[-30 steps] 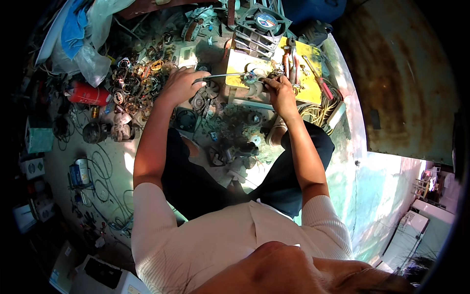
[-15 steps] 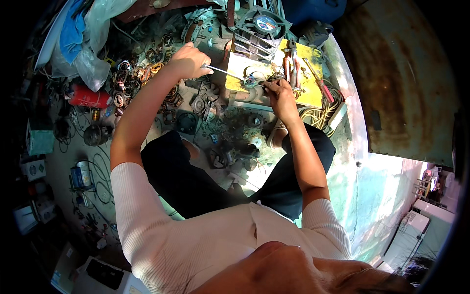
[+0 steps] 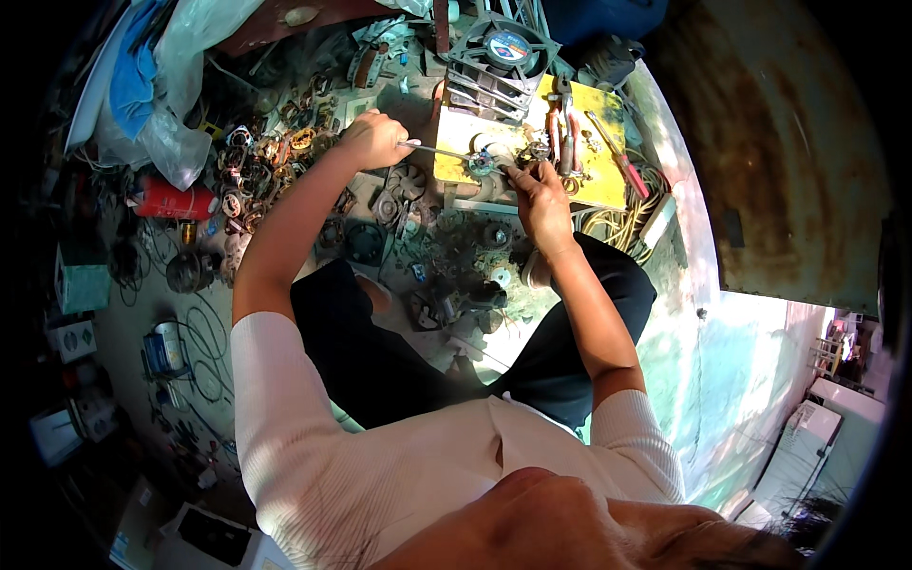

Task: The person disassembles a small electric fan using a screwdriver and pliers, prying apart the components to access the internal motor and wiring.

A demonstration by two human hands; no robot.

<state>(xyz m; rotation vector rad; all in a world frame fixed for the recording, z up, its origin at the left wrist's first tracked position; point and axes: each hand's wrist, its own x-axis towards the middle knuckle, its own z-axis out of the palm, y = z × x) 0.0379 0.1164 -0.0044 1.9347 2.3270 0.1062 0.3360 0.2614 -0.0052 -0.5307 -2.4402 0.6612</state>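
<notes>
My left hand (image 3: 376,141) is closed in a fist around a screwdriver (image 3: 435,149); its handle is hidden in the palm and the long metal shaft points right. The shaft's tip meets a small round fan part (image 3: 483,162) with pale blades and a greenish middle. With its fingers pinched, my right hand (image 3: 545,211) grips the right side of this part. The piece is held over the near left part of a yellow board (image 3: 600,187). Close beyond my right hand lies a dark small component (image 3: 538,150).
Pliers (image 3: 567,119) and a red-handled tool (image 3: 619,157) lie on the board's right side. A square cooling fan (image 3: 503,57) stands at its far edge. Coiled cable (image 3: 613,226) lies right of the board. Scrap motor parts (image 3: 271,161) and a red cylinder (image 3: 173,201) are at left.
My left hand has come slightly nearer and to the right, so the screwdriver shaft lies flatter. My right hand keeps its pinch on the fan part, with only a small shift.
</notes>
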